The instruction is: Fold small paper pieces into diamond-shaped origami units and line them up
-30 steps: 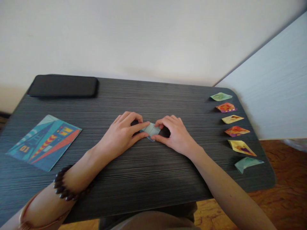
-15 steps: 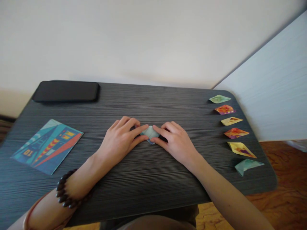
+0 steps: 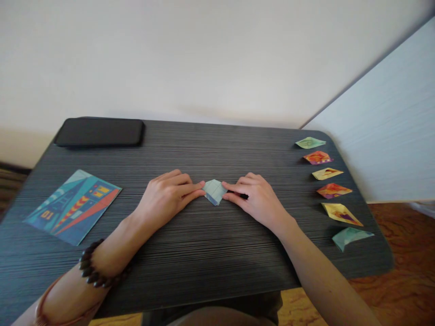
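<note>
My remote left hand (image 3: 167,193), nearly closed, pinching folded paper (image 3: 215,191) at its nine-o'clock corner, my right hand (image 3: 258,197) likewise at three o'clock.

The gap between the left hand (image 3: 166,192) and the right hand (image 3: 260,199) is being closed by a small folded paper (image 3: 215,191). Beyond the hands, a broad lane is being offered across the tabletop (image 3: 217,253), bounded by the wall (image 3: 217,59) and being obstructed at far left by a flat black object (image 3: 100,132). The near left is being occupied by a patterned paper square (image 3: 74,206). At right, open room is being limited by six folded papers (image 3: 334,190), narrow gaps being kept between them.
</note>
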Demonstrator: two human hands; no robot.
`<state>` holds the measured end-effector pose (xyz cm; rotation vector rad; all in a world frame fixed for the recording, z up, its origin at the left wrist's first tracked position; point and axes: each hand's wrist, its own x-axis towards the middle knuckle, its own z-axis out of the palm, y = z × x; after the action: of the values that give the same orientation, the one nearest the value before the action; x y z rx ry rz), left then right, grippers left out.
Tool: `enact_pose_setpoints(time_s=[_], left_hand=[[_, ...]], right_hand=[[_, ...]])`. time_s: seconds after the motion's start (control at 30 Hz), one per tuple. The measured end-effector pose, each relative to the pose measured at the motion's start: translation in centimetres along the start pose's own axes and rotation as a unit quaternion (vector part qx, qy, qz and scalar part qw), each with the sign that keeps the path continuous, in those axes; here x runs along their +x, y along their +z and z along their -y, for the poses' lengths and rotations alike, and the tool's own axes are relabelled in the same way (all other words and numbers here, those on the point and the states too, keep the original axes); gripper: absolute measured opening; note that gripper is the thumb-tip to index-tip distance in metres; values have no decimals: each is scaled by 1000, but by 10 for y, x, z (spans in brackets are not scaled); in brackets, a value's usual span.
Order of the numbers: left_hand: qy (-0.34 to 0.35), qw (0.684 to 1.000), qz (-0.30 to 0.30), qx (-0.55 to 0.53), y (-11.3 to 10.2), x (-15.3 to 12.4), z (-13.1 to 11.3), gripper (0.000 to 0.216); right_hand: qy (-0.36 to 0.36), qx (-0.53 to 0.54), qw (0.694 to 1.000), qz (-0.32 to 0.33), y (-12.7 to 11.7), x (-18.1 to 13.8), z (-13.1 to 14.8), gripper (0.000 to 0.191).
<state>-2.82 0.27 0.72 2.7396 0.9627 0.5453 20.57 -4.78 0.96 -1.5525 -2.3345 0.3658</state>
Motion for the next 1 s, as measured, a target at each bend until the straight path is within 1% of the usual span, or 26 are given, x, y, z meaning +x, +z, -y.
enact_pose_setpoints(time_s=[0.07, 0.13, 0.3, 0.43, 0.5, 0.57, 0.67, 0.8, 1.0], left_hand=[[-15, 999, -19, -42, 2, -1, 6, 22], [-34, 997, -26, -71, 2, 0, 8, 20], [-49, 994, -10, -96, 1, 3, 4, 19], [-76, 992, 5, -97, 1, 5, 8, 19], [-57, 994, -7, -96, 2, 5, 10, 20], [-11, 995, -19, -95, 2, 5, 11, 20], [51, 996, -8, -78, 2, 5, 10, 24], [67, 997, -8, -38, 2, 6, 9, 20], [82, 997, -16, -4, 2, 7, 3, 19]], right_hand=[[-10, 16, 1000, 2, -1, 1, -7, 33], [-14, 19, 1000, 1, 0, 1, -9, 31], [-4, 16, 1000, 1, 1, 1, -7, 30], [-8, 31, 999, -7, 1, 2, -8, 35], [-19, 34, 999, -19, 3, 4, -10, 39], [-27, 38, 998, -36, 4, 6, -13, 40], [-38, 53, 997, -51, 8, 8, -16, 37], [-49, 54, 996, -59, 10, 11, -19, 36], [-81, 42, 994, -67, 6, 12, -17, 33]])
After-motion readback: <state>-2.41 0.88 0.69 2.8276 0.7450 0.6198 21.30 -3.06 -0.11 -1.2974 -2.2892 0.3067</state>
